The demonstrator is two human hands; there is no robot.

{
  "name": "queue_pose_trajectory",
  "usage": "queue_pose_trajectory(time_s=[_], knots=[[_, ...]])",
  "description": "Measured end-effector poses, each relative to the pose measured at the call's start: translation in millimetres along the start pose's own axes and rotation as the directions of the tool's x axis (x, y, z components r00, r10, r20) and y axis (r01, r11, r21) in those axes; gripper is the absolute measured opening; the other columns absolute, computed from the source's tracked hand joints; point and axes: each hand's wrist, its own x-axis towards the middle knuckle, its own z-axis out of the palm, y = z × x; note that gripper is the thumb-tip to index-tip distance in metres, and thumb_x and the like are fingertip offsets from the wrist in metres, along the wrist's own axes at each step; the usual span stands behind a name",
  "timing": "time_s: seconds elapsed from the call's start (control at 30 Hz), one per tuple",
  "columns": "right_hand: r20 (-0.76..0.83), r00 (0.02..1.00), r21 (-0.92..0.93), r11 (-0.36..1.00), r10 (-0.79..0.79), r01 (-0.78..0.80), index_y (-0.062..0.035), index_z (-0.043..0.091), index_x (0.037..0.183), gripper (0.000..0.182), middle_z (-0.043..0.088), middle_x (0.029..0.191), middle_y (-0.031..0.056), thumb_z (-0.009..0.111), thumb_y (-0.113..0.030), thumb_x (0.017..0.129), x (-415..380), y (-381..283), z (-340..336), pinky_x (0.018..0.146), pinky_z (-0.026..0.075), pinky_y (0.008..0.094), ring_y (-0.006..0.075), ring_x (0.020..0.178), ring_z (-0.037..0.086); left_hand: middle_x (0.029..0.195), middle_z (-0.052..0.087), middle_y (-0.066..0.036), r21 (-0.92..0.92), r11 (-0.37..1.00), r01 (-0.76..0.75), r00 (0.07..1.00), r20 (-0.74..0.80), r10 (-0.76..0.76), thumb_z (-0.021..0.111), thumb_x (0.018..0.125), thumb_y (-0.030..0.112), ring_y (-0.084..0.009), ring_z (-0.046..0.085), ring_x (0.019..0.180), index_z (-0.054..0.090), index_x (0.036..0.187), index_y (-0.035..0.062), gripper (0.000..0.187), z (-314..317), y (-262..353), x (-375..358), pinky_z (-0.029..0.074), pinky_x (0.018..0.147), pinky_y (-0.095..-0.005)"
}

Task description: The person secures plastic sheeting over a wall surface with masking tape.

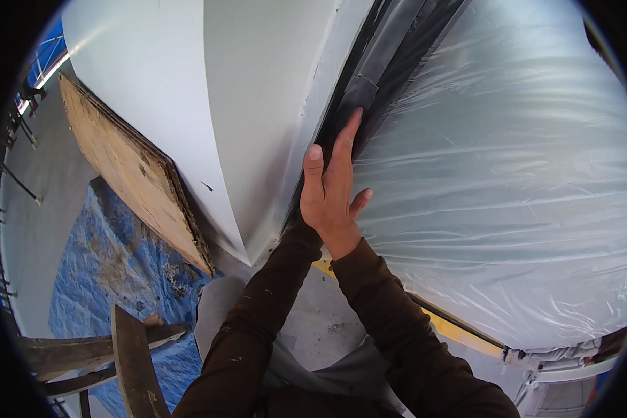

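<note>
White wall (258,104) to the left of the frame (331,115), with one sharp corner coming down to the pale floor (31,237); clear plastic sheet (501,174), creased and shiny, covering the whole right side of the frame. Dark grey strip (390,42) lying lengthwise along the upper part of the frame, its lower end showing as a lapped, uneven edge. Right hand (334,191) at the middle of the frame, just below that end — open, with digits apart, one finger reaching straight up to the dark surface close by the strip, another digit upright nearer the wall, another sticking out toward the sheet. Nothing visibly gripped in it; contact at the fingertip likely, but hard to judge at this angle. Left hand hidden behind the right one, only the brown left sleeve (258,306) in sight; cannot tell how far open its fingers are or what they have hold of. Brown right sleeve (404,327) below the frame, over grey trousers (306,369). Yellow edge (463,331) low and to the right of the frame, along the bottom of the sheet. Well left of the frame, rough-edged plywood (129,167) leaning by the wall, blue tarp (111,272) beneath — dirty and crumpled — and timber pieces (136,362) across its lower part.
</note>
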Motion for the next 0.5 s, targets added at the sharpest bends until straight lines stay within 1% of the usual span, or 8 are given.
queue_pose_trajectory(time_s=[0.07, 0.2, 0.27, 0.3, 0.37, 0.4, 0.47, 0.5], knots=[[-0.018, 0.999, 0.048, 0.998, -0.036, 0.036, 0.0123, 0.002, 0.145, 0.081, 0.007, 0.152, 0.0318, 0.034, -0.047, 0.099, 5.9, 0.4, -2.0, 0.115, 0.010, 0.0430, 0.0406, 0.143, 0.010, 0.137, 0.041, -0.025, 0.039, 0.999, -0.021, 1.000, 0.012, 0.021, 0.058, 0.084, 0.025, -0.0423, 0.038, 0.127, 0.037, 0.136, -0.0018, 0.062, 10.6, -3.0, 8.6, 0.030, 0.106, -0.0483], [-0.002, 0.998, 0.069, 0.996, -0.057, 0.057, 0.0125, 0.002, 0.144, 0.081, 0.007, 0.152, 0.0318, 0.033, -0.047, 0.099, 11.3, 0.5, -6.1, 0.115, 0.009, 0.0429, 0.0401, 0.143, 0.008, 0.139, 0.039, -0.026, 0.118, 0.991, -0.056, 0.998, 0.041, 0.051, 0.059, 0.084, 0.026, -0.0431, 0.037, 0.129, 0.035, 0.137, -0.0021, 0.065, 25.3, -1.0, 13.7, 0.028, 0.108, -0.0485], [0.002, 0.991, 0.088, 0.987, -0.136, 0.135, 0.0119, 0.003, 0.145, 0.082, 0.007, 0.153, 0.0309, 0.033, -0.048, 0.099, 14.5, 0.2, -6.3, 0.116, 0.009, 0.0422, 0.0393, 0.144, 0.007, 0.140, 0.038, -0.027, 0.158, 0.984, -0.079, 0.996, 0.055, 0.071, 0.059, 0.083, 0.027, -0.0435, 0.036, 0.130, 0.033, 0.138, -0.0023, 0.067, 28.9, -2.2, 13.3, 0.028, 0.108, -0.0487], [0.002, 0.991, 0.090, 0.987, -0.135, 0.134, 0.0119, 0.003, 0.145, 0.082, 0.007, 0.153, 0.0309, 0.033, -0.048, 0.099, 18.4, 0.8, -7.3, 0.116, 0.009, 0.0422, 0.0393, 0.144, 0.007, 0.140, 0.037, -0.027, 0.177, 0.980, -0.090, 0.995, 0.063, 0.080, 0.059, 0.083, 0.027, -0.0438, 0.035, 0.130, 0.033, 0.139, -0.0024, 0.068, 32.2, -0.8, 14.5, 0.028, 0.109, -0.0487], [-0.026, 0.989, 0.134, 0.980, -0.143, 0.145, 0.0111, 0.005, 0.145, 0.080, 0.013, 0.151, 0.0327, 0.035, -0.046, 0.098, 25.7, 1.2, -11.7, 0.115, 0.014, 0.0414, 0.0405, 0.142, 0.016, 0.141, 0.036, -0.028, 0.217, 0.970, -0.111, 0.992, 0.084, 0.095, 0.059, 0.083, 0.028, -0.0442, 0.034, 0.131, 0.032, 0.140, -0.0025, 0.070, 33.3, 2.4, 7.7, 0.027, 0.109, -0.0488], [-0.026, 0.990, 0.136, 0.981, -0.139, 0.141, 0.0111, 0.005, 0.145, 0.080, 0.013, 0.151, 0.0327, 0.035, -0.046, 0.098, 27.4, -5.9, -17.2, 0.115, 0.014, 0.0414, 0.0405, 0.142, 0.016, 0.141, 0.036, -0.028, 0.236, 0.964, -0.122, 0.990, 0.095, 0.102, 0.059, 0.083, 0.028, -0.0444, 0.034, 0.131, 0.031, 0.140, -0.0026, 0.071, 36.6, 1.5, 8.7, 0.027, 0.110, -0.0489], [0.059, 0.981, 0.274, 0.948, -0.183, 0.161, 0.0102, 0.006, 0.146, 0.080, 0.010, 0.153, 0.0299, 0.035, -0.048, 0.099, 29.8, -22.1, -29.9, 0.116, 0.012, 0.0404, 0.0377, 0.143, 0.013, 0.142, 0.034, -0.028, 0.276, 0.951, -0.140, 0.987, 0.120, 0.111, 0.060, 0.082, 0.028, -0.0448, 0.033, 0.132, 0.030, 0.141, -0.0028, 0.073, 43.7, 8.5, 6.1, 0.026, 0.110, -0.0490], [0.068, 0.981, 0.277, 0.948, -0.179, 0.154, 0.0102, 0.006, 0.146, 0.080, 0.010, 0.153, 0.0299, 0.035, -0.048, 0.099, 29.0, -19.4, -31.8, 0.116, 0.012, 0.0404, 0.0377, 0.143, 0.013, 0.143, 0.034, -0.029, 0.296, 0.944, -0.143, 0.985, 0.131, 0.109, 0.060, 0.082, 0.029, -0.0450, 0.032, 0.133, 0.029, 0.141, -0.0028, 0.074, 42.5, 4.3, 1.9, 0.026, 0.111, -0.0491]])
